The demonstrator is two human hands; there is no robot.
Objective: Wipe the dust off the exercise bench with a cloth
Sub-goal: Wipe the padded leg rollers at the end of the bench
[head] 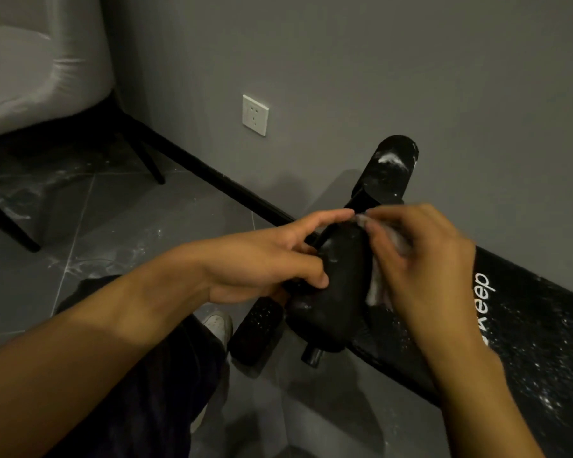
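Exercise bench (526, 325) runs low along the grey wall at the right, its black pad speckled with pale dust around the white lettering. The work in hand is at its near end, on the middle foam roller (341, 269). The left hand (265, 256) wraps round the roller's left side, thumb and fingers curled on it to steady it. The right hand (424, 256) is blurred, but it seems to pinch a pale cloth (376, 289) in curled fingers and press it against the roller's right flank.

To do this step well, I judge the left hand should hold the roller firm, or turn it a little at a time, so each stroke of the cloth meets a fresh strip. Strokes are best drawn one way along the foam, as scrubbing would grind the dust in. The cloth looks bunched; refolding it to a clean face would stop it smearing.

Much is left to do: the upper roller (394, 166) carries a white patch, the lower roller (255, 332) is flecked, and the long pad is still dusty.
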